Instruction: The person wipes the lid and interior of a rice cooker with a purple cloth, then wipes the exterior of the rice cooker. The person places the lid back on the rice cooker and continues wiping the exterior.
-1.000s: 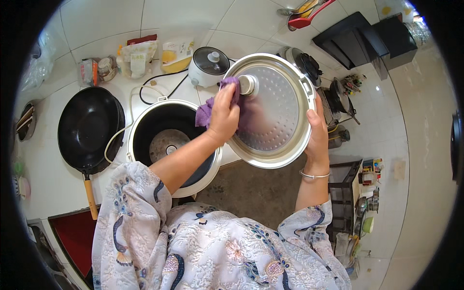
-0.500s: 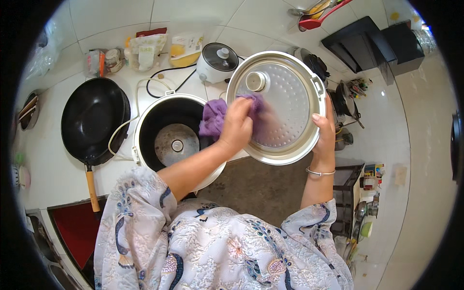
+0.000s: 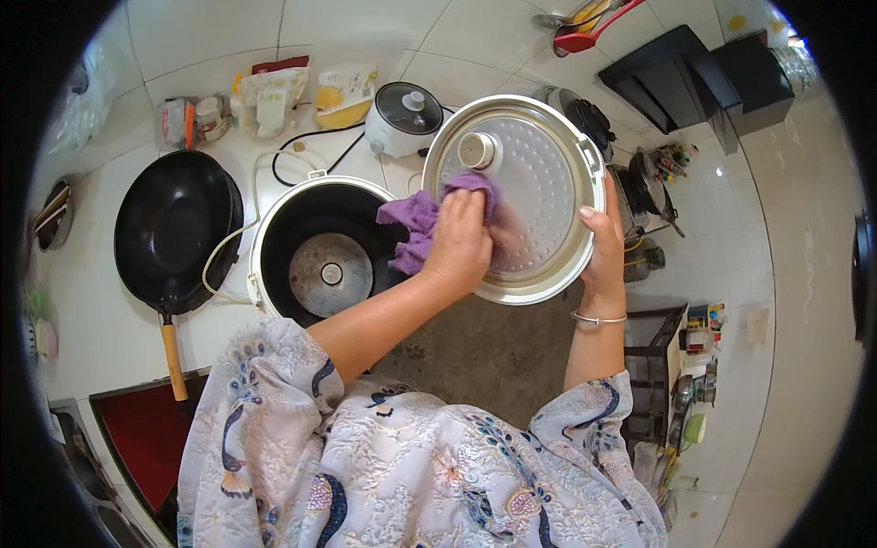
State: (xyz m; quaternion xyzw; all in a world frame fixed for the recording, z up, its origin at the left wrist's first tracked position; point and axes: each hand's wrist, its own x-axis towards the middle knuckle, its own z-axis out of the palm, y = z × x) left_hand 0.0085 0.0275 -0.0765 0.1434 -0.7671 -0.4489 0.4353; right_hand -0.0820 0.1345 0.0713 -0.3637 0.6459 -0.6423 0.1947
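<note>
A purple cloth (image 3: 413, 219) is bunched in my left hand (image 3: 461, 239), whose fingers press it against the inner face of a round rice cooker lid (image 3: 544, 183). The lid's dimpled metal side faces me, with a round metal knob near its upper left. At the lid's right rim, my right hand (image 3: 605, 239) grips the edge, thumb on the near face and fingers behind, mostly hidden. Below and left of the lid stands the rice cooker body (image 3: 331, 269), uncovered, showing a dark wall and a bare heating plate. My left forearm crosses over its near right rim.
Left of the cooker, a black frying pan (image 3: 178, 233) lies with its wooden handle over the counter edge. Behind stand a small white pot (image 3: 402, 123) with a glass lid, food bags (image 3: 272, 99) and a jar. A pale cord (image 3: 224, 260) runs beside the cooker.
My left hand has shifted slightly right and down on the lid, carrying the cloth. The lid and my right hand sit slightly further left.
</note>
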